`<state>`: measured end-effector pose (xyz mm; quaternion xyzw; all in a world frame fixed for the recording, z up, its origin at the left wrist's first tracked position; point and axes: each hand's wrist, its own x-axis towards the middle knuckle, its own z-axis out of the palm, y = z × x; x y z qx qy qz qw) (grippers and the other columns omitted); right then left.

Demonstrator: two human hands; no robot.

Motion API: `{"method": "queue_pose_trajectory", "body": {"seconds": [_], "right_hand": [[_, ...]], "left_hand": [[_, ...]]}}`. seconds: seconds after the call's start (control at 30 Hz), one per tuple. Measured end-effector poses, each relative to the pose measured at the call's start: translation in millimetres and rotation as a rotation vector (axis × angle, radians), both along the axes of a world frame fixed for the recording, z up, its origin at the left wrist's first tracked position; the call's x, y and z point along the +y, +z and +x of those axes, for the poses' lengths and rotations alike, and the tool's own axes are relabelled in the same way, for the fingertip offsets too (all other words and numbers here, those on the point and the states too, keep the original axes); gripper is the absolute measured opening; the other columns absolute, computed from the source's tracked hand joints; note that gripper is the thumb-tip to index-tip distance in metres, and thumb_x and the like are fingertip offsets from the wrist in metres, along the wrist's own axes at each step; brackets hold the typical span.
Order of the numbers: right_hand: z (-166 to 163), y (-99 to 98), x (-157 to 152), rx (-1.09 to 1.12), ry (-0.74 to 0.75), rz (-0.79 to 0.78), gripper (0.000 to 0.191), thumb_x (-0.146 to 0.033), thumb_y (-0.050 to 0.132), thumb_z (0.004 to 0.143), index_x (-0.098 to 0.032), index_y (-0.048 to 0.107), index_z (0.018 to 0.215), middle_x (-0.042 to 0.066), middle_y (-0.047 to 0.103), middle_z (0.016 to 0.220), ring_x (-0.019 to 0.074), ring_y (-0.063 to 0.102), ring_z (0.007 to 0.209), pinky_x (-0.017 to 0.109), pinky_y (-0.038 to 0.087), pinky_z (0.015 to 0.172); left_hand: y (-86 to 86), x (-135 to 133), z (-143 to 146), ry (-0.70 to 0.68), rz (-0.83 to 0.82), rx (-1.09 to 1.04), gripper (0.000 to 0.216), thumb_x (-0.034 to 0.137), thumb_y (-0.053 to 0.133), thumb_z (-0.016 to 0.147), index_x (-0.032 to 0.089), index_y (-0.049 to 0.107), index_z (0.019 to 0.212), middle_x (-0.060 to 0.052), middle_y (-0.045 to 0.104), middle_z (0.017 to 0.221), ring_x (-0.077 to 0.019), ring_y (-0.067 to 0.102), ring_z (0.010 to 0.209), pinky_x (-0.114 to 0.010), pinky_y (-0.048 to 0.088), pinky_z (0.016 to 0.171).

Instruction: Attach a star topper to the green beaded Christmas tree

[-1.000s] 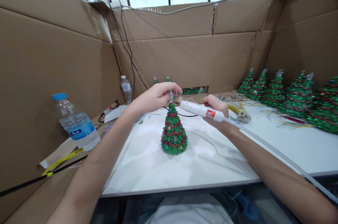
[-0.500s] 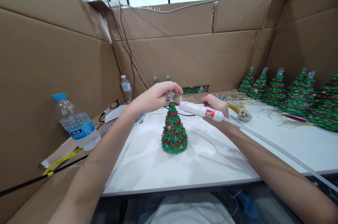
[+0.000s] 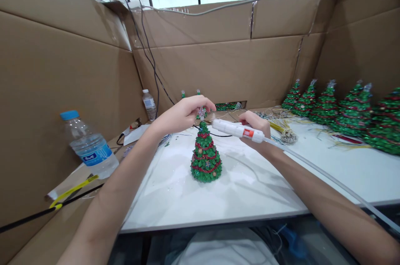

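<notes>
A small green Christmas tree [image 3: 206,156] with red garlands stands upright on the white table [image 3: 237,194]. My left hand [image 3: 184,114] is pinched on a small silver star topper [image 3: 201,112] held just above the tree's tip. My right hand [image 3: 256,126] grips a white pen-shaped dispenser [image 3: 236,130] with a red label; its nozzle points left toward the tree top. A clear hose [image 3: 328,179] runs from the dispenser back along my right forearm.
A row of several finished trees [image 3: 340,108] lines the right cardboard wall. A bundle of wires [image 3: 283,131] lies behind my right hand. A water bottle [image 3: 89,145] stands at the left, a smaller bottle [image 3: 149,105] farther back. Cardboard walls [image 3: 62,77] enclose the table.
The star in my left hand has lifted slightly off the tree tip. The dispenser has stayed almost where it was.
</notes>
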<state>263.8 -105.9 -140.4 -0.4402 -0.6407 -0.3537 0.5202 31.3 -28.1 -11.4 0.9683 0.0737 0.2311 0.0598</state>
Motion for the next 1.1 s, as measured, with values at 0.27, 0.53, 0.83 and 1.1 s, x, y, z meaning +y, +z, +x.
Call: {"method": "queue_pose_trajectory", "body": {"seconds": [0.27,0.53,0.83,1.1], "right_hand": [[-2,-0.5,2,0.023,-0.015,0.030,0.012,-0.013,0.055,0.069,-0.021,0.050,0.075,-0.003,0.051,0.065,0.0093,0.046,0.056,0.021,0.036,0.053],[-2,1.1,0,0.033,-0.037,0.025,0.013,-0.011,0.056,0.069,-0.021,0.049,0.074,-0.004,0.050,0.064,0.0087,0.046,0.054,0.021,0.035,0.051],[-1,-0.2,0,0.023,-0.021,-0.008,0.012,-0.014,0.055,0.069,-0.022,0.049,0.075,-0.003,0.052,0.066,0.0095,0.047,0.057,0.021,0.036,0.053],[-1,1.5,-2,0.016,-0.026,-0.039,0.010,-0.023,0.058,0.078,-0.021,0.049,0.074,-0.002,0.052,0.065,0.0100,0.047,0.056,0.023,0.036,0.053]], "left_hand": [[-1.2,9,0,-0.044,-0.032,0.006,0.051,-0.003,0.035,0.070,0.018,0.063,0.107,-0.004,0.067,0.111,-0.0138,0.060,0.100,-0.024,0.047,0.084],[-0.4,10,-1,-0.081,-0.037,-0.007,0.051,-0.006,0.034,0.069,0.017,0.063,0.104,-0.004,0.067,0.109,-0.0124,0.060,0.097,-0.022,0.047,0.081],[1.3,7,0,-0.067,-0.041,0.011,0.049,-0.003,0.035,0.068,0.016,0.064,0.103,-0.005,0.067,0.109,-0.0141,0.060,0.099,-0.024,0.047,0.084],[2.8,13,-4,-0.076,-0.042,0.017,0.043,0.002,0.037,0.076,0.017,0.065,0.104,-0.006,0.066,0.110,-0.0146,0.060,0.098,-0.025,0.048,0.085]]}}
